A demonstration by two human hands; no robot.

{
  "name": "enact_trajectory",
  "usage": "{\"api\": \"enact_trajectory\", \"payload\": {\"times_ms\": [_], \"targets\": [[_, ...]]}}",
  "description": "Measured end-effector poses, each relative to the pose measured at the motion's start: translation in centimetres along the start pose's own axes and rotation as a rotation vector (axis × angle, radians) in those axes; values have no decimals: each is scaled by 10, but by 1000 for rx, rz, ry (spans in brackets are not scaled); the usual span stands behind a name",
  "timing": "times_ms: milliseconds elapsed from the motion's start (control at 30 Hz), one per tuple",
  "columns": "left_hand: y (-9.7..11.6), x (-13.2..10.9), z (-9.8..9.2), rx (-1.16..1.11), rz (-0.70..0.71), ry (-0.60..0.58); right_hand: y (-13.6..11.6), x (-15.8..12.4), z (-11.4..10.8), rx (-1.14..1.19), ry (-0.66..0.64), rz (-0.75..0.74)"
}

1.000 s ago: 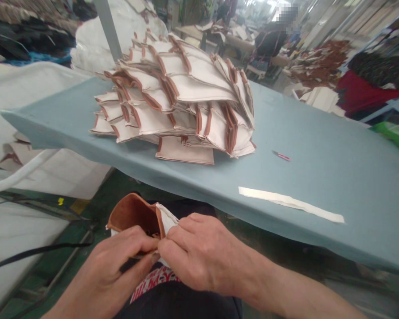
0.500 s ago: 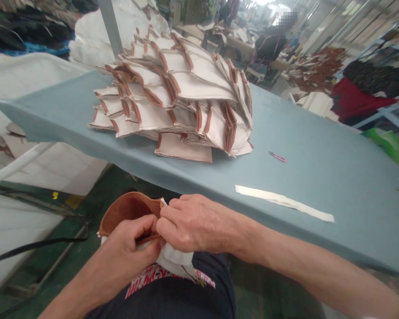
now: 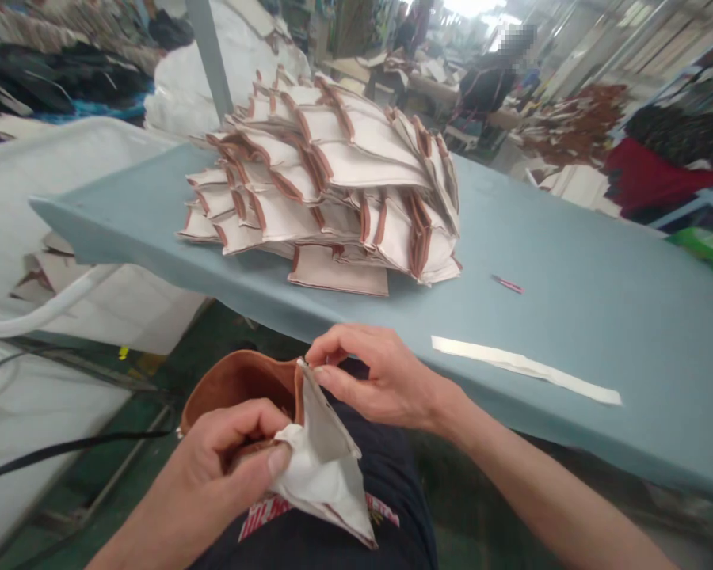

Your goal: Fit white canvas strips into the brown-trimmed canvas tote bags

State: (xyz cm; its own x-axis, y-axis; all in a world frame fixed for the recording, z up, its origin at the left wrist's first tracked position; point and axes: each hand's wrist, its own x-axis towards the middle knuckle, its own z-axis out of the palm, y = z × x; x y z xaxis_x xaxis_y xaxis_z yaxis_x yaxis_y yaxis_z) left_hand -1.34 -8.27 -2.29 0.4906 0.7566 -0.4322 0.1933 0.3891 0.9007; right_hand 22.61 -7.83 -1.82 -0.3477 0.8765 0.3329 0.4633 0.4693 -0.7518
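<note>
Over my lap I hold a sewn fabric pouch (image 3: pixel 326 475), off-white outside, its rim spread so that the brown lining shows. My left hand (image 3: pixel 231 451) is closed on the near rim, with the thumb on top of the folded white cloth. At the pouch's upper corner, my right hand (image 3: pixel 371 376) pinches the seam end between thumb and forefinger. The far side of the rim bulges out in a curve beyond my left hand. The cloth beneath the left fingers is hidden.
A blue-covered table (image 3: pixel 570 317) stands in front of me. On it are a large stack of off-white and brown sewn pieces (image 3: pixel 345 206), a small pink-handled tool (image 3: pixel 508 285) and a pale strip (image 3: pixel 523 368). A black cable (image 3: pixel 77 445) runs at the left; a person (image 3: pixel 484 83) is far behind.
My right hand has moved away from my left and up to the pouch's corner. The white side panel is now spread out between the hands. The view has shifted slightly.
</note>
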Motion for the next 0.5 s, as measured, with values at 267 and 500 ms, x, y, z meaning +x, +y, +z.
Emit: {"api": "enact_trajectory", "payload": {"times_ms": [267,500], "targets": [[-19,10,-19,39,132,-104,0,-10,21,223,-5,-79],[10,7,-7,239,183,54,-6,3,24,104,-58,-169]]}}
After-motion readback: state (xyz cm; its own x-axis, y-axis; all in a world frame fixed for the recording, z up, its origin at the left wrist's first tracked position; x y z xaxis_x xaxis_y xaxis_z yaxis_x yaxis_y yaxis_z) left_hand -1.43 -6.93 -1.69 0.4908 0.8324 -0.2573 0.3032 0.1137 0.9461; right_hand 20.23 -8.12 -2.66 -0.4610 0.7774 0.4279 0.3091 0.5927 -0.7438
